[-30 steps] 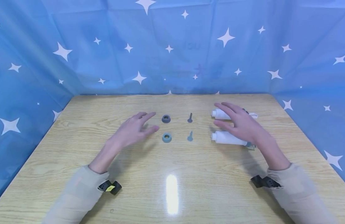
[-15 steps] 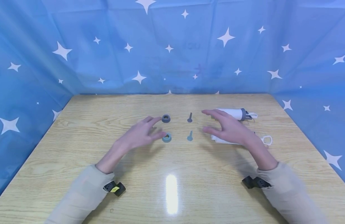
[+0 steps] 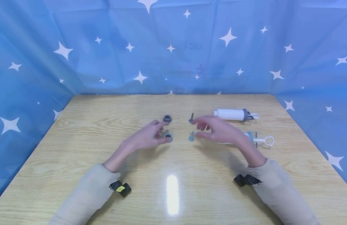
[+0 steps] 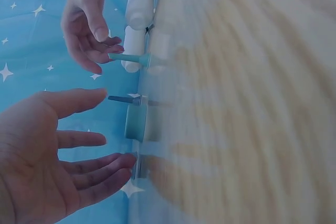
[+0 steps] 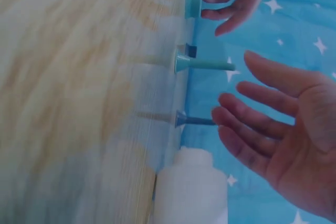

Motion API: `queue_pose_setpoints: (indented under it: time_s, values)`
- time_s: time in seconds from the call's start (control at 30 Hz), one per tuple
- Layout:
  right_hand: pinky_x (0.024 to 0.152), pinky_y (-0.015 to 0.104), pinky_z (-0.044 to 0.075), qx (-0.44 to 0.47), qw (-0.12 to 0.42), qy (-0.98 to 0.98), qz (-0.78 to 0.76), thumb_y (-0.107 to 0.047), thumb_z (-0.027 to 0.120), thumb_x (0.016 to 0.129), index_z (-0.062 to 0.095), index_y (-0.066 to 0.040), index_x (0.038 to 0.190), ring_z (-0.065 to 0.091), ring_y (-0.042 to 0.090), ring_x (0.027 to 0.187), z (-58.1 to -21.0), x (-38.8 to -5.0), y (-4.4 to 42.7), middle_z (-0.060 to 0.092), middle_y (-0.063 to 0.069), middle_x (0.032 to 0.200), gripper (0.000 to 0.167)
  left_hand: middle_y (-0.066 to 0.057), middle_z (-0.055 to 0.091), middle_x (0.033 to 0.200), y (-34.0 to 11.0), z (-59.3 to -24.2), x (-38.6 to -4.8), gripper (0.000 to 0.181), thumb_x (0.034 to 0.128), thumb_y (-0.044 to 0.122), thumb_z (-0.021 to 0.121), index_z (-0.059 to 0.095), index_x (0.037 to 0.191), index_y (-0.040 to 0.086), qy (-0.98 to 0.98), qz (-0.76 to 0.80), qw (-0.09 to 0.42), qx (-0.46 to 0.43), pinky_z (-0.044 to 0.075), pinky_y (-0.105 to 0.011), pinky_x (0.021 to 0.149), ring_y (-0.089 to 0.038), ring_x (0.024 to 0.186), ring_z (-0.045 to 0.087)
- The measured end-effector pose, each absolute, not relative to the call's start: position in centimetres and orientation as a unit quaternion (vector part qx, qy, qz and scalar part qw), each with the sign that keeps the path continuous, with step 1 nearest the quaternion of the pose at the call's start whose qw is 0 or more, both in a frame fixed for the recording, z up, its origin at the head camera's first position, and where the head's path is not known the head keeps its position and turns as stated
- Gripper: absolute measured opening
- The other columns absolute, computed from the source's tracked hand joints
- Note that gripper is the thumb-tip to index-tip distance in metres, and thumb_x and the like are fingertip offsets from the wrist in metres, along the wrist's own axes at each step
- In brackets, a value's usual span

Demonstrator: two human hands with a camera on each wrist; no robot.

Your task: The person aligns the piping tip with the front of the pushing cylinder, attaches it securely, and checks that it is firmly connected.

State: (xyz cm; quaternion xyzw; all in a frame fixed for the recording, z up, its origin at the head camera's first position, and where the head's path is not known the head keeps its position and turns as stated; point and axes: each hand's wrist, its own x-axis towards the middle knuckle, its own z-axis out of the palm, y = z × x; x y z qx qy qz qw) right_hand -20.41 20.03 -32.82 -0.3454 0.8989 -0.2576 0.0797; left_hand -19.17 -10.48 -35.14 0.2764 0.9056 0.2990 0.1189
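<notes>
My left hand (image 3: 148, 136) hovers beside a dark grey ring-shaped cap (image 3: 167, 117) and a teal ring-shaped cap (image 3: 169, 136), its thumb partly covering the teal one in the head view. Fingers are loosely bent, with nothing between them. Opposite it, my right hand (image 3: 218, 129) hangs over the upright dark nozzle (image 3: 191, 117) and teal nozzle (image 3: 191, 137). In the right wrist view its palm holds nothing, and the teal nozzle (image 5: 202, 64) stands on its wide base, apart from the thumb. Whether a fingertip touches the dark nozzle (image 5: 197, 120) is unclear.
Behind the right hand lies a white syringe-like tube (image 3: 230, 114) with a dark collar. Nearer, a second one with a teal collar (image 3: 248, 135) and a ring-handled plunger (image 3: 267, 141) is mostly covered by that hand. A starry blue curtain (image 3: 173, 56) borders the wooden table (image 3: 139, 200).
My right hand has moved left from above the white tubes to the nozzles, uncovering the far tube. The left hand has moved right, up to the caps. The objects have stayed put.
</notes>
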Motion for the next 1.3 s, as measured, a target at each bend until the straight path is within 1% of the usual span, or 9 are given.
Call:
queue_pose_setpoints:
  time_s: [0.13,0.23,0.4,0.57,0.73,0.9,1.07,1.2,1.3]
  values:
    - [0.08,0.035,0.057,-0.358,0.112,0.891,-0.255,-0.02,0.072,0.096,0.061,-0.001,0.131,0.065,0.012,0.087,-33.1,-20.7,19.6,0.068,-0.003,0.094,0.042,-0.017,0.054,0.131,-10.0,-35.4,-19.4,0.067,0.0978,0.035,0.068,0.041,0.153,0.007,0.9,0.305,0.127,0.284,0.055,-0.04,0.091,-0.022,0.103,0.063]
    - [0.075,0.032,0.057,-0.372,0.121,0.885,-0.253,-0.017,0.072,0.096,0.062,0.0,0.128,0.064,0.01,0.082,-33.3,-20.9,19.2,0.068,-0.004,0.089,0.037,-0.016,0.055,0.128,-9.8,-35.5,-19.7,0.062,0.0986,0.031,0.067,0.044,0.151,0.006,0.896,0.308,0.135,0.289,0.055,-0.037,0.087,-0.019,0.1,0.063]
    - [0.071,0.03,0.056,-0.385,0.119,0.882,-0.245,-0.013,0.072,0.095,0.068,-0.001,0.117,0.064,0.009,0.079,-33.5,-21.1,18.7,0.068,-0.004,0.087,0.025,-0.015,0.054,0.126,-9.3,-35.7,-20.1,0.05,0.0993,0.025,0.066,0.053,0.144,0.007,0.895,0.295,0.142,0.302,0.053,-0.033,0.08,-0.016,0.091,0.059]
    - [0.068,0.029,0.054,-0.387,0.126,0.883,-0.234,-0.007,0.071,0.095,0.072,-0.005,0.104,0.061,0.007,0.075,-33.5,-21.2,18.2,0.068,-0.006,0.085,0.009,-0.012,0.055,0.119,-8.9,-35.8,-20.4,0.035,0.099,0.019,0.067,0.065,0.132,0.008,0.896,0.277,0.139,0.319,0.048,-0.03,0.071,-0.016,0.082,0.053]
    - [0.067,0.027,0.053,-0.387,0.137,0.884,-0.221,-0.005,0.07,0.095,0.073,-0.008,0.1,0.059,0.006,0.072,-33.7,-21.4,18.1,0.069,-0.004,0.085,0.007,-0.009,0.058,0.112,-8.8,-35.8,-20.4,0.024,0.0978,0.014,0.068,0.07,0.121,0.008,0.894,0.271,0.135,0.331,0.047,-0.031,0.073,-0.017,0.084,0.051]
    - [0.067,0.027,0.053,-0.387,0.15,0.884,-0.212,-0.004,0.069,0.096,0.074,-0.009,0.101,0.061,0.007,0.073,-33.7,-21.5,18.2,0.069,-0.005,0.086,0.008,-0.007,0.059,0.11,-8.8,-35.7,-20.3,0.021,0.0968,0.011,0.069,0.07,0.117,0.008,0.894,0.268,0.132,0.334,0.048,-0.032,0.075,-0.018,0.086,0.051]
    - [0.074,0.032,0.056,-0.365,0.148,0.893,-0.218,-0.007,0.066,0.098,0.07,-0.008,0.101,0.064,0.013,0.081,-33.5,-21.5,18.2,0.068,-0.002,0.09,0.005,-0.007,0.06,0.104,-8.7,-35.8,-20.3,0.022,0.0958,0.012,0.071,0.069,0.117,0.007,0.892,0.269,0.114,0.345,0.046,-0.031,0.071,-0.016,0.078,0.051]
    - [0.083,0.035,0.059,-0.349,0.142,0.897,-0.232,-0.007,0.065,0.098,0.068,-0.006,0.104,0.07,0.018,0.092,-33.1,-21.3,18.3,0.07,0.003,0.099,0.007,-0.009,0.061,0.107,-8.6,-35.7,-20.3,0.028,0.0941,0.011,0.073,0.068,0.121,0.005,0.887,0.29,0.108,0.342,0.049,-0.029,0.072,-0.015,0.08,0.056]
    - [0.081,0.035,0.06,-0.35,0.135,0.893,-0.248,-0.005,0.066,0.097,0.066,-0.006,0.104,0.072,0.019,0.092,-32.9,-21.1,18.4,0.071,0.003,0.097,0.007,-0.011,0.061,0.112,-8.5,-35.6,-20.1,0.03,0.0934,0.009,0.074,0.067,0.122,0.004,0.881,0.315,0.105,0.338,0.053,-0.027,0.075,-0.015,0.087,0.061]
